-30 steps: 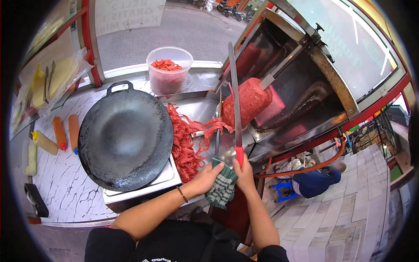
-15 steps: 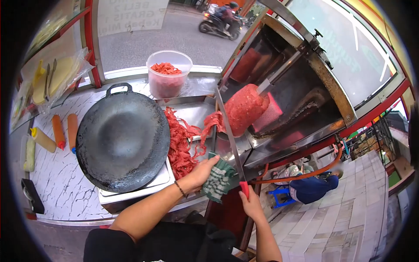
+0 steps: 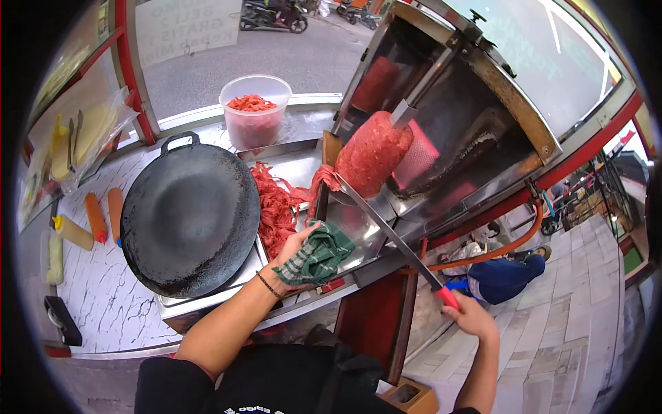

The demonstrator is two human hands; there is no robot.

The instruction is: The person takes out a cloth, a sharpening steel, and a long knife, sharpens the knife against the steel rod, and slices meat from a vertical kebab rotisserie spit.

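Observation:
My right hand [image 3: 474, 319] is closed around the red handle of a long knife [image 3: 396, 238]. The blade slants up and left, its tip at the lower left of a reddish meat cone [image 3: 372, 153] on a spit. A loose meat strip [image 3: 324, 181] hangs beside the cone near the tip. My left hand [image 3: 292, 247] grips a green-and-white checked cloth [image 3: 323, 254], next to a heap of shaved red meat [image 3: 273, 210] in a metal tray [image 3: 293, 165]. The cloth covers part of the left fingers.
A black wok [image 3: 189, 214] sits on a stove left of the meat. Behind stands a clear tub [image 3: 255, 127] with more shaved meat. Sauce bottles [image 3: 74, 233] are at the left. The metal grill housing [image 3: 476, 117] surrounds the spit; an orange hose [image 3: 507, 253] runs below. A person [image 3: 507, 277] sits outside.
My right hand has swung right, so the knife lies at a flatter slant with its tip lower. My left hand and the cloth have shifted up and left. The motorbike outside has moved left.

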